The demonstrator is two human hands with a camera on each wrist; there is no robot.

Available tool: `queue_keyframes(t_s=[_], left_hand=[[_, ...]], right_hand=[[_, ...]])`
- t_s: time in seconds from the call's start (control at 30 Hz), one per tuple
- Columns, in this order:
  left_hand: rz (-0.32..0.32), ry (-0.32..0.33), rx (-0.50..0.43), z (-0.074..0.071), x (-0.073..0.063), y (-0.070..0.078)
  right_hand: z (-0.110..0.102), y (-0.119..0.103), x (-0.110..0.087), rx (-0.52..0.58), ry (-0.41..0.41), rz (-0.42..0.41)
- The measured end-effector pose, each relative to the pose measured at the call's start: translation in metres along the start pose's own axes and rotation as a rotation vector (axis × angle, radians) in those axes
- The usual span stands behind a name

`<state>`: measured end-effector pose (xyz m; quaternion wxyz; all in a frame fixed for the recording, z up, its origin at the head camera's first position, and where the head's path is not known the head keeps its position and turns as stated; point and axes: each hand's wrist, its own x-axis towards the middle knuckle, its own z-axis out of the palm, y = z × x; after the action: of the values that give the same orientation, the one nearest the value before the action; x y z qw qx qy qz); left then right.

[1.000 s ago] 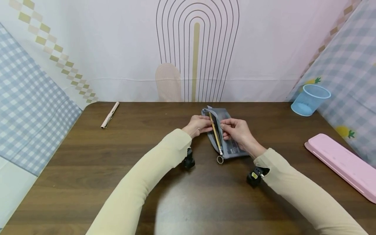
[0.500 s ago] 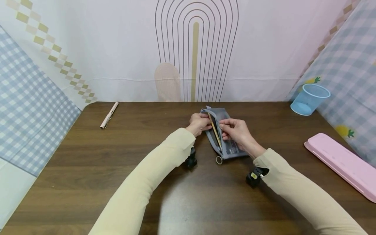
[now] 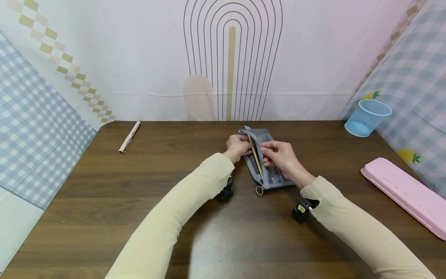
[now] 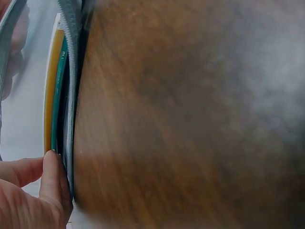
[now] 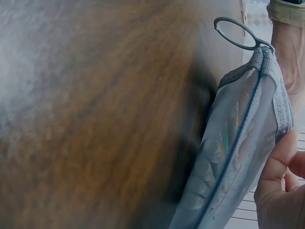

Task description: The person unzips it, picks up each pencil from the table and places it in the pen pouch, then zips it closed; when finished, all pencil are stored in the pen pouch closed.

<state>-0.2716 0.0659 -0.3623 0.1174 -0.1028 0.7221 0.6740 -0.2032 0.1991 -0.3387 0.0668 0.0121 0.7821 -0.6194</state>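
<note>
A grey mesh zip pouch [image 3: 278, 177] lies unzipped on the wooden table, between the two hands. My left hand [image 3: 238, 146] reaches to the pouch opening from the left, thumb and fingers pinching the yellow pencil [image 4: 53, 81] that lies lengthwise inside the opening. Beside it in the pouch shows a green pencil-like stick [image 4: 59, 90]. My right hand [image 3: 281, 155] grips the opposite edge of the opening between thumb and fingers, holding it apart. In the right wrist view the left fingers show through the mesh. A metal ring [image 3: 256, 190] hangs at the zip's near end.
A beige pen [image 3: 129, 137] with a clip lies at the far left of the table [image 3: 115, 193]. At the back right stands a tilted-looking blue translucent cup [image 3: 364, 122]. A long pink case [image 3: 405, 193] lies along the right edge. Patterned cloth hangs behind and at both sides.
The left hand has moved slightly right, and the yellow pencil's near end has gone from over the zip down into the pouch. The right hand stays on the pouch edge.
</note>
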Motion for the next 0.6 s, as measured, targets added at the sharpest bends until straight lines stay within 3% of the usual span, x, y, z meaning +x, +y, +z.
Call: queue_keyframes(t_s=[0.2, 0.33, 0.47, 0.6], left_hand=[[0.061, -0.044, -0.021, -0.014, -0.004, 0.002], [0.121, 0.028, 0.013, -0.033, -0.001, 0.005], [0.171, 0.097, 0.036, -0.056, 0.004, 0.009], [0.171, 0.058, 0.071, -0.076, 0.004, 0.012]], right_hand=[[-0.002, -0.001, 0.000, -0.002, -0.001, 0.006], [-0.007, 0.000, 0.000, -0.022, -0.018, 0.000], [-0.013, -0.001, 0.002, -0.103, -0.052, -0.016], [-0.019, -0.001, 0.004, -0.258, -0.099, -0.067]])
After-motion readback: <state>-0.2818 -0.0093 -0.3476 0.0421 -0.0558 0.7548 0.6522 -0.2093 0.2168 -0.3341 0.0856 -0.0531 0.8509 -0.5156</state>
